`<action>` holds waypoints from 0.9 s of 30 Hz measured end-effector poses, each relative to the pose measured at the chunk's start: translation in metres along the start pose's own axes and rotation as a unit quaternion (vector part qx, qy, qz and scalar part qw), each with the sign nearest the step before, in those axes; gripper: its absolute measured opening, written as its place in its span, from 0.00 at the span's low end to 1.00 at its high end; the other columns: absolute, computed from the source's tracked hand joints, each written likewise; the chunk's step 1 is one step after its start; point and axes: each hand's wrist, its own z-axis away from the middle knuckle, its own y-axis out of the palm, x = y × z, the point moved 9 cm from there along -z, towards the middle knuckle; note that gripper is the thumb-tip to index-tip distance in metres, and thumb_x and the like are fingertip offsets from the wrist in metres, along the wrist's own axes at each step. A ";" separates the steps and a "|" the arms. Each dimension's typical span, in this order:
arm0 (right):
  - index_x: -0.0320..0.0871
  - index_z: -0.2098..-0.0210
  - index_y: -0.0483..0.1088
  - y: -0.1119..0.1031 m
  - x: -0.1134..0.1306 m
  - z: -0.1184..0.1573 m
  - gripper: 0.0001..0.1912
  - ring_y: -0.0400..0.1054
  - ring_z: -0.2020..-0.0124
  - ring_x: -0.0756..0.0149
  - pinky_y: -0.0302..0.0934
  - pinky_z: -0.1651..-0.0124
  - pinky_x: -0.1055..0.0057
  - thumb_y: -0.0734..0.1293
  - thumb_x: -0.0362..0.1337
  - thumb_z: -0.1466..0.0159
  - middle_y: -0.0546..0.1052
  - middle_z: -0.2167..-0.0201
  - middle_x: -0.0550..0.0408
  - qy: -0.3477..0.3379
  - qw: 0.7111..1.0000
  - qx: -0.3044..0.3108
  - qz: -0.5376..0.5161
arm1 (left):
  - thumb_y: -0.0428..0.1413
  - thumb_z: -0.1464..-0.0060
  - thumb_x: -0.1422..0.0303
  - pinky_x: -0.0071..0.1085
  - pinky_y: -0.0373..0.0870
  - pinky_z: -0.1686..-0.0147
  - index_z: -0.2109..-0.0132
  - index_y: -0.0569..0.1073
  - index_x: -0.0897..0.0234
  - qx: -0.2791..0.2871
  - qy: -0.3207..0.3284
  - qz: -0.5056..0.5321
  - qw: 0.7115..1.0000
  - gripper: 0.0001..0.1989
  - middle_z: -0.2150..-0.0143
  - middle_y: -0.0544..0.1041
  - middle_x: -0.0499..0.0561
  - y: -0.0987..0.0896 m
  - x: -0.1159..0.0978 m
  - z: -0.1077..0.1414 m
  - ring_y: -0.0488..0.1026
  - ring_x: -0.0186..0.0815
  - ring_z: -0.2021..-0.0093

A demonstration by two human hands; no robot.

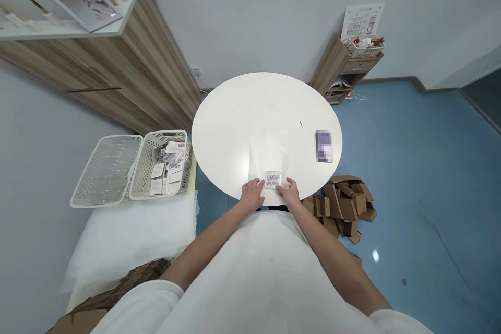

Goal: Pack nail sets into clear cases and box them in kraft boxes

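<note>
A small clear case (273, 179) with rows of small dark-patterned pieces lies flat near the front edge of the round white table (223, 125). Under and behind it is a thin translucent sheet (268, 159). My left hand (251, 195) rests at the sheet's left corner, just left of the case, fingers apart and holding nothing that I can see. On the other side, my right hand (288, 193) touches the case's lower right corner with the thumb, its index finger curved above the sheet.
A blurred purple item (323, 146) lies on the table's right side. At left stand two white baskets, one with packets (166, 177), one with clear packages (113, 167). Cardboard boxes (348, 203) sit on the floor at right. Wooden cabinets stand behind.
</note>
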 end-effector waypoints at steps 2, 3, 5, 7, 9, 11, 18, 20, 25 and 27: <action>0.44 0.45 0.49 -0.002 -0.002 -0.005 0.35 0.69 0.62 0.63 0.68 0.64 0.67 0.66 0.43 0.48 0.66 0.52 0.43 0.014 1.000 -0.009 -0.012 | 0.50 0.54 0.68 0.45 0.51 0.50 0.44 0.56 0.59 -0.009 0.004 0.001 1.000 0.28 0.45 0.59 0.59 -0.001 0.000 0.000 0.55 0.47 0.45; 0.45 0.45 0.49 -0.002 -0.003 -0.008 0.34 0.70 0.64 0.63 0.68 0.64 0.67 0.66 0.42 0.48 0.67 0.53 0.43 0.017 1.000 -0.007 -0.020 | 0.51 0.55 0.68 0.45 0.51 0.50 0.45 0.57 0.58 -0.011 0.004 0.000 1.000 0.27 0.45 0.60 0.58 -0.002 0.000 0.000 0.56 0.47 0.46; 0.46 0.46 0.50 -0.002 -0.004 -0.012 0.32 0.70 0.66 0.64 0.68 0.64 0.66 0.66 0.40 0.48 0.68 0.54 0.44 0.021 0.999 0.003 -0.034 | 0.51 0.55 0.68 0.46 0.50 0.50 0.46 0.58 0.58 -0.011 0.000 0.001 1.000 0.27 0.46 0.61 0.58 -0.003 0.002 0.000 0.57 0.47 0.46; 0.46 0.47 0.51 -0.001 -0.005 -0.013 0.31 0.70 0.67 0.65 0.69 0.64 0.67 0.66 0.40 0.47 0.69 0.56 0.46 0.024 0.999 0.013 -0.047 | 0.52 0.56 0.67 0.47 0.49 0.49 0.44 0.56 0.60 -0.018 -0.013 0.002 1.000 0.29 0.46 0.61 0.58 -0.005 0.004 0.000 0.58 0.47 0.47; 0.46 0.48 0.52 0.000 -0.006 -0.012 0.30 0.71 0.67 0.65 0.69 0.64 0.67 0.66 0.39 0.47 0.70 0.57 0.47 0.028 0.998 0.022 -0.059 | 0.54 0.57 0.64 0.48 0.48 0.48 0.42 0.52 0.62 -0.037 -0.024 0.000 0.999 0.34 0.44 0.59 0.60 -0.010 0.006 0.001 0.56 0.49 0.45; 0.45 0.49 0.53 0.002 -0.005 -0.009 0.29 0.71 0.66 0.65 0.69 0.63 0.67 0.66 0.39 0.47 0.71 0.58 0.48 0.032 0.996 0.033 -0.077 | 0.56 0.59 0.61 0.48 0.44 0.47 0.40 0.49 0.63 -0.060 -0.011 -0.008 0.998 0.39 0.41 0.54 0.62 -0.016 0.001 0.001 0.52 0.50 0.43; 0.45 0.57 0.58 0.006 -0.003 0.007 0.20 0.71 0.64 0.65 0.69 0.65 0.71 0.67 0.37 0.48 0.74 0.64 0.53 0.056 0.979 0.064 -0.183 | 0.52 0.52 0.66 0.46 0.40 0.44 0.44 0.57 0.58 -0.070 0.115 -0.032 0.990 0.27 0.44 0.62 0.56 -0.023 -0.038 0.007 0.55 0.45 0.43; 0.45 0.59 0.59 0.007 -0.006 0.009 0.19 0.71 0.63 0.65 0.69 0.66 0.71 0.68 0.38 0.49 0.74 0.63 0.52 0.069 0.974 0.075 -0.204 | 0.48 0.50 0.72 0.45 0.42 0.45 0.48 0.61 0.58 -0.071 0.118 -0.034 0.990 0.20 0.49 0.67 0.54 -0.023 -0.041 0.007 0.60 0.42 0.47; 0.44 0.51 0.55 -0.004 -0.009 0.012 0.25 0.68 0.56 0.62 0.66 0.60 0.66 0.64 0.44 0.45 0.70 0.55 0.46 0.037 0.991 0.082 -0.095 | 0.43 0.49 0.77 0.45 0.43 0.45 0.52 0.65 0.57 -0.071 0.127 -0.030 0.989 0.19 0.53 0.70 0.53 -0.026 -0.040 0.005 0.65 0.39 0.52; 0.44 0.46 0.51 -0.026 0.000 0.014 0.30 0.63 0.50 0.58 0.63 0.54 0.61 0.63 0.47 0.45 0.65 0.50 0.44 -0.028 0.999 0.019 0.005 | 0.43 0.49 0.78 0.45 0.44 0.45 0.52 0.65 0.57 -0.066 0.126 -0.023 0.989 0.19 0.53 0.70 0.53 -0.027 -0.039 0.004 0.65 0.39 0.52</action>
